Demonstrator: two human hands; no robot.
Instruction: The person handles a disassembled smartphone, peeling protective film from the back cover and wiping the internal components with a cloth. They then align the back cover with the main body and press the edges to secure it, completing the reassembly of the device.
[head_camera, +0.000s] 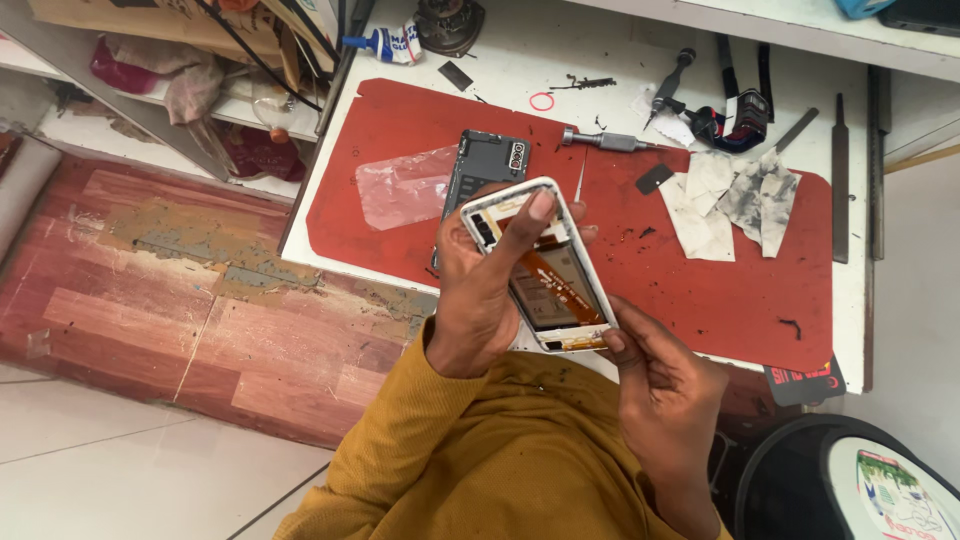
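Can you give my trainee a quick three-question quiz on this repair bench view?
1. True or false: both hands hold the opened phone frame above the red mat.
2. Which lies on the mat just behind the frame? A) a dark grey back cover B) a hammer C) a cup
3. Which hand has a finger pressed inside the frame?

Key
1. True: the left hand grips its upper part, the right hand its lower end.
2. A, the dark grey back cover.
3. The left hand.
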